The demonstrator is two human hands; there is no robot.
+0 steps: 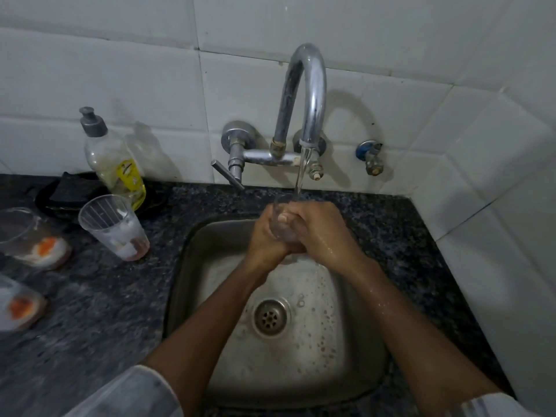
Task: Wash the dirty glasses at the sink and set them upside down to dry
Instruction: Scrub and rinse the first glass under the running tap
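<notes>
I hold a clear glass point(281, 219) upright over the steel sink point(192, 266), under running water from the chrome tap point(307, 94). My left hand point(266, 239) grips its left side and my right hand point(322, 230) wraps round its right side; most of the glass is hidden by fingers. On the dark counter to the left stands a dirty clear glass point(115, 227) with reddish and white residue. Two more dirty glasses with orange residue, one point(33, 239) at the left edge and one point(18, 305) lower, are blurred.
A dish soap bottle point(115, 161) stands behind the dirty glass, beside a dark scrubber on a black dish point(67, 191). The tap lever point(227, 174) juts out left of the water stream. A small valve point(371, 159) sits on the tiled wall. The sink drain point(270, 317) lies below my arms.
</notes>
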